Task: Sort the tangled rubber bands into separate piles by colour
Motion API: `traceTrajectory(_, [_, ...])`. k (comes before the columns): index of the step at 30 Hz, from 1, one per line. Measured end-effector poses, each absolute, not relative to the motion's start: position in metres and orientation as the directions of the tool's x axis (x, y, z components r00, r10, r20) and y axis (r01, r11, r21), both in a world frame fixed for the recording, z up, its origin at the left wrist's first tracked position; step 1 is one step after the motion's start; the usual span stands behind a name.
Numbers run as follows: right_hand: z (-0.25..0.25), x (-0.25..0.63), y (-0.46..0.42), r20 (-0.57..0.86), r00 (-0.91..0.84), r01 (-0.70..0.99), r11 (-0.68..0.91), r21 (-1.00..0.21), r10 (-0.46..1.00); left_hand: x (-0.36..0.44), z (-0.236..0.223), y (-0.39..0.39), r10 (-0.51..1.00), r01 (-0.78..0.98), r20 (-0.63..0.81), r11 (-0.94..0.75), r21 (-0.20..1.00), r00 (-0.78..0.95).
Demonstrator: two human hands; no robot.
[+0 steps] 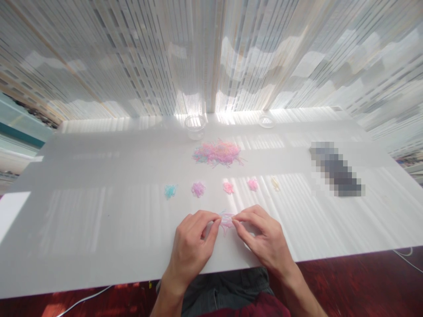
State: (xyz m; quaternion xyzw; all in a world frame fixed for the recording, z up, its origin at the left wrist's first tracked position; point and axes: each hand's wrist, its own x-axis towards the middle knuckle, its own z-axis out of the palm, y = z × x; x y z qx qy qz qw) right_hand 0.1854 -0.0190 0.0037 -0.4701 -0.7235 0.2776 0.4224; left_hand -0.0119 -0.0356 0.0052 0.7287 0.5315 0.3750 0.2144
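Observation:
Close to the table's near edge, my left hand (197, 235) and my right hand (262, 235) face each other, thumb and forefinger pinched on either side of a small tangle of pastel rubber bands (226, 220). The tangle looks mostly pink and lilac, with a little blue. Just beyond my hands lies a row of small heaps sorted by colour: teal bands (170, 190), purple bands (198, 189), coral bands (228, 188), pink bands (253, 184) and pale yellow bands (275, 184). Behind the row spreads a larger mixed pile of bands (218, 153).
A clear round container (194, 127) stands behind the mixed pile, and a clear lid (266, 122) lies farther right. On the right side of the white table (132, 237) is a dark pixelated object (337, 169). Striped sheer curtains (211, 57) hang along the back edge.

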Motion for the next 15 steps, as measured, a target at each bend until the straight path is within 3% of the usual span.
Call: traceTrajectory(15, [0.0014,0.1853,-0.0200,0.377,-0.215,0.453,0.434,-0.778,0.901,-0.0130,0.0033,-0.0365,0.925,0.601,0.346,-0.367,0.710,0.156])
